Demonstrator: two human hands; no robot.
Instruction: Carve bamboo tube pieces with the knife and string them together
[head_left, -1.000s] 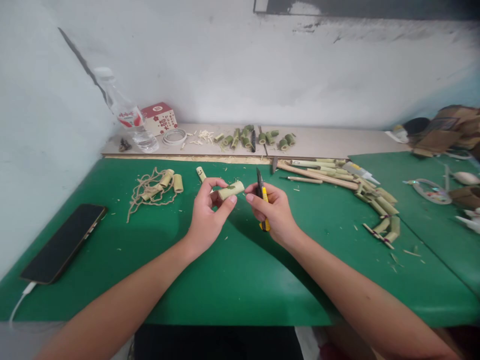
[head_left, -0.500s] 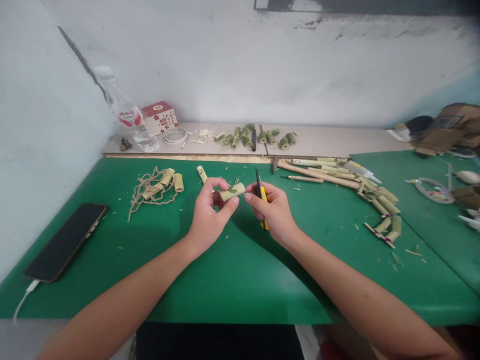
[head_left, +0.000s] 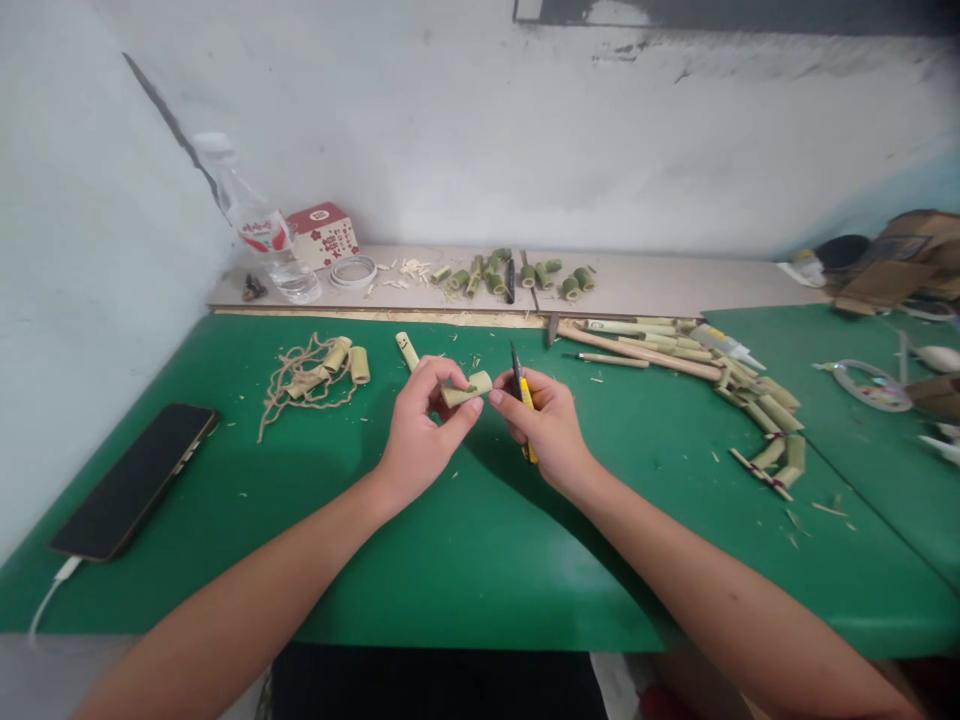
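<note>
My left hand (head_left: 424,425) is closed round a short bamboo tube (head_left: 478,384), pale with a green patch on its upper side. The tube lies nearly level above the green table. Just to its right, my right hand (head_left: 547,420) grips a yellow and black utility knife (head_left: 525,392), blade pointing up and away from me. The right fingertips are close to the tube's right end; whether they touch it I cannot tell. Behind my left hand is a bamboo stick with a drawn face (head_left: 406,350).
Twine with bamboo pieces (head_left: 307,378) and a phone (head_left: 135,482) on a cable lie left. A hammer (head_left: 637,350), a thin tool (head_left: 611,360) and joined bamboo pieces (head_left: 780,415) lie right. Behind are a bottle (head_left: 274,245), a box (head_left: 326,236) and green bamboo cuts (head_left: 491,272).
The tube has turned slightly in my left hand, so less of its green patch shows. My left fingers have shifted a little on it. The knife has hardly moved.
</note>
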